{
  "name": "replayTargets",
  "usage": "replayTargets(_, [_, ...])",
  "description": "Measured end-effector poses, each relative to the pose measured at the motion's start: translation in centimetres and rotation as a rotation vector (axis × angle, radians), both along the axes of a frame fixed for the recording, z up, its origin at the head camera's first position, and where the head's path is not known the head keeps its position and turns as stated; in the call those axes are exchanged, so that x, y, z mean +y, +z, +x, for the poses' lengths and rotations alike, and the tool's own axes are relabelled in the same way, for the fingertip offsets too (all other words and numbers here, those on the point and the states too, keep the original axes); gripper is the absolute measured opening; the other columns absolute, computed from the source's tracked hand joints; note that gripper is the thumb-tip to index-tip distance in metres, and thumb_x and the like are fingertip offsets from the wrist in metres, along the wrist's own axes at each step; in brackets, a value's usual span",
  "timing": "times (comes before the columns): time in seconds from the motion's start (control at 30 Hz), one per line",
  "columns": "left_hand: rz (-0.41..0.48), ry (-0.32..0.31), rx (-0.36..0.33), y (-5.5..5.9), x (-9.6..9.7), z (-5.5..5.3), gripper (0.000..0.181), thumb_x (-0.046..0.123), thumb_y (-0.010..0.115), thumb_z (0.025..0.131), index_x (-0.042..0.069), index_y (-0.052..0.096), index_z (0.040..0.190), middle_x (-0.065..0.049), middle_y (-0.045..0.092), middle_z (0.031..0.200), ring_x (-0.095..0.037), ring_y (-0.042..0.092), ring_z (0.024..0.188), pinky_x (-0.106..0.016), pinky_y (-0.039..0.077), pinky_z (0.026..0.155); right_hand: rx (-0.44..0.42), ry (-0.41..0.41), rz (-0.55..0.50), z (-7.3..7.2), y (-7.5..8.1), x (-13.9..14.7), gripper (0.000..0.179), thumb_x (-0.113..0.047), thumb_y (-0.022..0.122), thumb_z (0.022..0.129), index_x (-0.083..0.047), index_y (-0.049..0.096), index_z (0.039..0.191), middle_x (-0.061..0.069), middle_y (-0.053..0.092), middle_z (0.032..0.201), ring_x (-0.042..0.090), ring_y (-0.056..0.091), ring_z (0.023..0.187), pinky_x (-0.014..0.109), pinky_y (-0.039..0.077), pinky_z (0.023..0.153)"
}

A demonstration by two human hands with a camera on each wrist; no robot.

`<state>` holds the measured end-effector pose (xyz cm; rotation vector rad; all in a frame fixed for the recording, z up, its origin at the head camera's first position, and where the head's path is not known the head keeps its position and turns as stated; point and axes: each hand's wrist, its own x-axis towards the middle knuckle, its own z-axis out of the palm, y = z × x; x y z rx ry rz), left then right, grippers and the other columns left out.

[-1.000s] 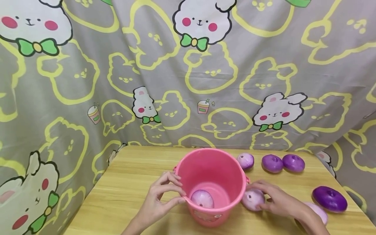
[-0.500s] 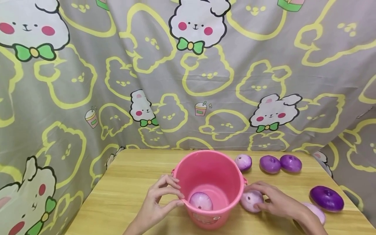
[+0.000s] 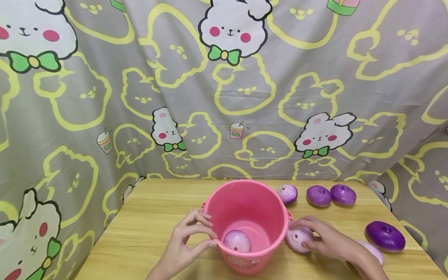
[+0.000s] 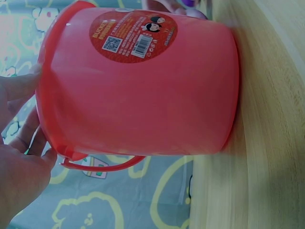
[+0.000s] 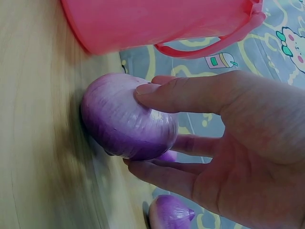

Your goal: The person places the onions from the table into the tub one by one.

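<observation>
Bucket (image 3: 245, 204), pink, on the wooden surface (image 3: 140, 221), pinched at its rim (image 3: 252, 254) by the left hand (image 3: 187, 243); pale purple onion (image 3: 237, 240) inside; another onion (image 3: 297, 239), gripped in the right hand (image 3: 323, 237), just beside the bucket. Three more onions (image 3: 319, 197) near the back; one dark, flat onion (image 3: 385, 237) over to the right.

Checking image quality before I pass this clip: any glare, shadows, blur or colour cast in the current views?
Head: fairly even light, the grey cartoon-print fabric curtain crisp; left wrist: sideways, bluish cast, small print on the pink plastic bucket's round red label too soft to read; right wrist: sideways, faint glints on the round pale-purple onion, soft shadow beside it.
</observation>
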<state>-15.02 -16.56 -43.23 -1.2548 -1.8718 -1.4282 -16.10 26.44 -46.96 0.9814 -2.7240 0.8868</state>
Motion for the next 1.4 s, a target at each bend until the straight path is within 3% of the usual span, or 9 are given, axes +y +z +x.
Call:
replayTargets(0.3, [0.000,-0.005,0.001,0.1,0.1,-0.1,0.026,-0.004,0.085,0.078,0.011,0.076,0.097,-0.010,0.061,0.103,-0.027,0.057,0.114,-0.034,0.040,0.113,0.009,-0.058,0.020,0.3,0.8,0.1,0.050,-0.022,0.080,0.089,-0.036,0.063,0.134,-0.006,0.061,0.133,0.022,0.060,0.121,0.046,0.054,0.097])
replayTargets(0.47, [0.006,-0.011,0.009,0.1,0.0,-0.1,0.024,-0.002,0.085,0.079,0.010,0.076,0.097,-0.010,0.061,0.103,-0.026,0.057,0.114,-0.033,0.041,0.111,-0.071,-0.104,0.019,0.5,1.3,0.0,0.049,-0.023,0.078,0.090,-0.037,0.063,0.134,-0.006,0.059,0.137,0.026,0.058,0.126,0.051,0.051,0.101])
replayTargets(0.7, [0.019,-0.028,0.021,0.3,0.2,-0.2,0.022,-0.002,0.084,0.080,0.009,0.076,0.096,-0.011,0.060,0.102,-0.027,0.057,0.113,-0.034,0.042,0.110,-0.246,-0.167,-0.058,0.5,2.3,0.3,0.045,-0.027,0.074,0.094,-0.041,0.061,0.135,-0.001,0.055,0.144,0.038,0.047,0.138,0.066,0.038,0.108])
replayTargets(1.0, [0.024,-0.033,0.023,0.2,0.2,-0.1,0.021,-0.002,0.084,0.080,0.008,0.076,0.096,-0.010,0.060,0.102,-0.027,0.057,0.112,-0.033,0.043,0.109,-0.117,-0.169,0.003,0.8,2.7,0.6,0.045,-0.028,0.075,0.094,-0.036,0.062,0.136,-0.011,0.058,0.140,0.028,0.052,0.133,0.053,0.048,0.104])
replayTargets(1.4, [0.033,-0.048,0.027,0.0,0.2,-0.1,0.023,-0.003,0.084,0.079,0.007,0.076,0.097,-0.012,0.060,0.102,-0.027,0.057,0.114,-0.033,0.043,0.109,0.097,-0.203,0.007,1.0,3.2,0.9,0.055,-0.015,0.082,0.087,-0.033,0.064,0.136,-0.006,0.059,0.138,0.028,0.056,0.128,0.057,0.050,0.097])
